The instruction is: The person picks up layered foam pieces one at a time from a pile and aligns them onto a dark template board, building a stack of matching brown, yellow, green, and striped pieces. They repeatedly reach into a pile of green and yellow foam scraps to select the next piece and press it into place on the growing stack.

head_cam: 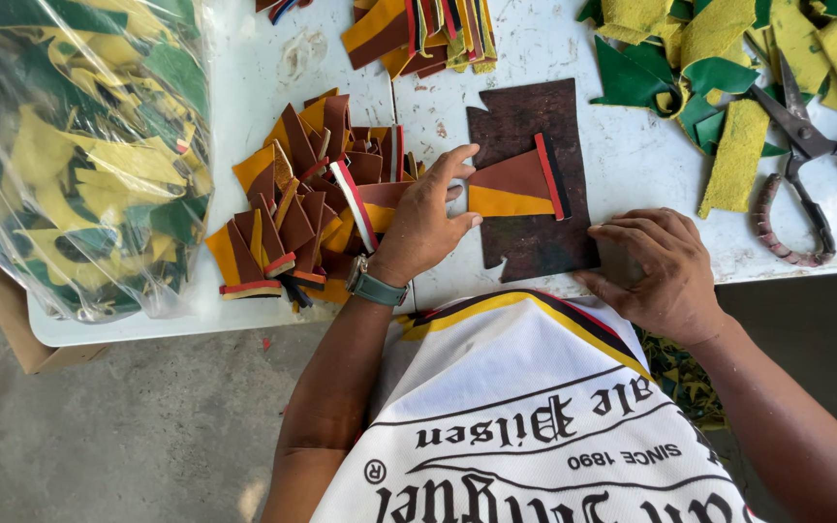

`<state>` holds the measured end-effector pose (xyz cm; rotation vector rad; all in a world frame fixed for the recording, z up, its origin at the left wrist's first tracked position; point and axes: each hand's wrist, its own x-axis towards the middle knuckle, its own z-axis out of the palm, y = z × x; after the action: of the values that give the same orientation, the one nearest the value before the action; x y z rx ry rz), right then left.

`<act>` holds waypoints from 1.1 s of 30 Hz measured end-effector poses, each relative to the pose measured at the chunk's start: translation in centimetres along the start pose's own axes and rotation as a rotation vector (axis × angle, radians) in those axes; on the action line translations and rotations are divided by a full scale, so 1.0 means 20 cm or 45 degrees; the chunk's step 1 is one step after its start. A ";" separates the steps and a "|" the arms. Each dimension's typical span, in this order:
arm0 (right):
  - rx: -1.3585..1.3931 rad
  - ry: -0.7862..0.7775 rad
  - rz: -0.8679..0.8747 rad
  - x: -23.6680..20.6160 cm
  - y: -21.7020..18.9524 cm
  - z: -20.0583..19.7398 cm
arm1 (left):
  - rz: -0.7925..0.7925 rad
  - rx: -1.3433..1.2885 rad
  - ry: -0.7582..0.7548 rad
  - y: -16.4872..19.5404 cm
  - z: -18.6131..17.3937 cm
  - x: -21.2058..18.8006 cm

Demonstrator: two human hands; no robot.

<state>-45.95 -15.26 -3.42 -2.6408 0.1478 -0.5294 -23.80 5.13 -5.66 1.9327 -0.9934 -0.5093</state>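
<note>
Keep the striped wedge (515,184) square on the dark board (533,179) while you press: its brown and yellow halves lie just past your left fingertips, and the red-and-black strip along its far side looks ready to slide if you push sideways instead of straight down. Your left hand (425,221) lies flat, palm down, fingers (452,165) spread apart and stretched toward the wedge, the upper ones touching its narrow end; the hand grips nothing, though its heel rests on the pile (304,203) of similar brown, orange and striped pieces behind it, so lift the wrist a little or you may drag those along. The watch (377,287) sits at the counter (632,145) edge, the forearm running back toward your body. Your right hand (659,263) is curled loosely at the board's near corner, fingers together and bent, resting on the counter and touching the board's edge; I cannot tell whether anything is under them. I would use that hand to pin the board so it does not turn. The scissors (806,165) lie well beyond your right fingers, among green and yellow scraps (728,68), blades open toward them, so mind them when reaching. A clear bag (75,155) of scraps stands far off past your left wrist.
</note>
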 end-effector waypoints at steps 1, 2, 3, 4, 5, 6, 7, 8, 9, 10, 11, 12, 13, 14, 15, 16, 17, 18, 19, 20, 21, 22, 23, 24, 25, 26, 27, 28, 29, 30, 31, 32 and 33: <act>-0.004 0.001 -0.001 0.00 0.00 0.00 | -0.009 0.001 -0.011 0.00 0.00 0.00; -0.008 0.003 -0.003 0.00 0.00 0.00 | -0.019 0.003 -0.021 -0.01 0.00 0.00; -0.009 0.000 -0.005 0.00 0.01 0.01 | 0.009 -0.006 -0.009 -0.01 0.00 0.00; -0.011 -0.002 -0.007 0.00 0.01 0.01 | 0.038 -0.014 0.002 -0.01 0.00 -0.01; -0.011 -0.001 -0.009 -0.01 0.01 0.01 | 0.068 -0.020 0.013 -0.01 0.00 -0.01; -0.001 0.010 -0.018 -0.01 0.01 0.02 | 0.064 -0.046 0.025 -0.02 0.00 -0.01; 0.009 0.025 -0.026 -0.01 0.02 0.02 | 0.064 -0.070 0.036 -0.02 0.00 -0.01; 0.018 0.044 -0.036 -0.02 0.02 0.03 | 0.067 -0.091 0.047 -0.02 0.00 -0.01; 0.047 0.055 -0.011 -0.02 0.03 0.03 | 0.074 -0.128 0.055 -0.02 -0.01 -0.01; 0.080 0.061 0.014 -0.03 0.03 0.04 | 0.075 -0.166 0.064 -0.01 -0.01 -0.01; 0.114 0.071 0.034 -0.03 0.04 0.04 | 0.079 -0.200 0.076 -0.01 -0.02 -0.01; 0.148 0.099 0.047 -0.03 0.05 0.05 | 0.108 -0.196 0.101 0.00 -0.03 -0.01; 0.184 0.114 0.067 -0.04 0.05 0.05 | 0.125 -0.201 0.120 0.02 -0.03 -0.02; 0.207 0.127 0.091 -0.05 0.06 0.05 | 0.148 -0.217 0.137 0.05 -0.02 -0.04; 0.290 0.143 0.159 -0.06 0.07 0.04 | 0.215 -0.126 0.161 0.08 -0.01 -0.04; 0.370 0.161 0.217 -0.06 0.09 0.03 | 0.285 -0.035 0.196 0.11 0.00 -0.05; 0.465 0.169 0.280 -0.07 0.11 0.02 | 0.336 0.062 0.229 0.14 0.00 -0.08; 0.489 0.201 0.317 -0.08 0.14 0.00 | 0.344 0.090 0.194 0.18 0.02 -0.12; 0.504 0.240 0.350 -0.08 0.19 -0.04 | 0.363 0.114 0.160 0.21 0.04 -0.13; 0.523 0.285 0.378 -0.07 0.26 -0.07 | 0.385 0.144 0.129 0.24 0.06 -0.15; 0.633 0.362 0.334 -0.06 0.35 -0.13 | 0.386 0.164 0.014 0.27 0.09 -0.17; 0.721 0.446 0.322 -0.05 0.44 -0.19 | 0.387 0.180 -0.102 0.29 0.12 -0.18; 0.807 0.530 0.305 -0.05 0.55 -0.26 | 0.384 0.198 -0.223 0.30 0.14 -0.21; 0.876 0.629 0.316 -0.04 0.66 -0.32 | 0.391 0.249 -0.245 0.31 0.15 -0.22; 0.688 0.552 0.199 -0.02 0.79 -0.39 | 0.404 0.302 -0.264 0.30 0.16 -0.22; 0.426 0.495 0.126 0.00 0.92 -0.47 | 0.419 0.353 -0.281 0.30 0.16 -0.23; 0.166 0.459 0.047 0.01 1.04 -0.54 | 0.429 0.461 -0.235 0.29 0.15 -0.23; -0.159 0.438 0.007 0.04 1.15 -0.59 | 0.435 0.569 -0.188 0.28 0.14 -0.23; -0.314 0.415 -0.034 0.06 1.25 -0.61 | 0.440 0.681 -0.137 0.28 0.12 -0.24; -0.467 0.398 -0.078 0.09 1.33 -0.64 | 0.398 0.673 -0.129 0.27 0.09 -0.25; -0.453 0.388 -0.118 0.10 1.39 -0.66 | 0.354 0.663 -0.124 0.27 0.06 -0.27; -0.432 0.382 -0.159 0.13 1.44 -0.68 | 0.313 0.654 -0.117 0.27 0.04 -0.28; -0.526 0.366 -0.038 0.16 1.48 -0.69 | 0.212 0.641 -0.168 0.28 0.01 -0.29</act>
<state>-48.94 -47.94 -3.85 -2.9487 0.3378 -0.9807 -29.88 7.94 -1.25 2.2450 -1.4620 -0.3112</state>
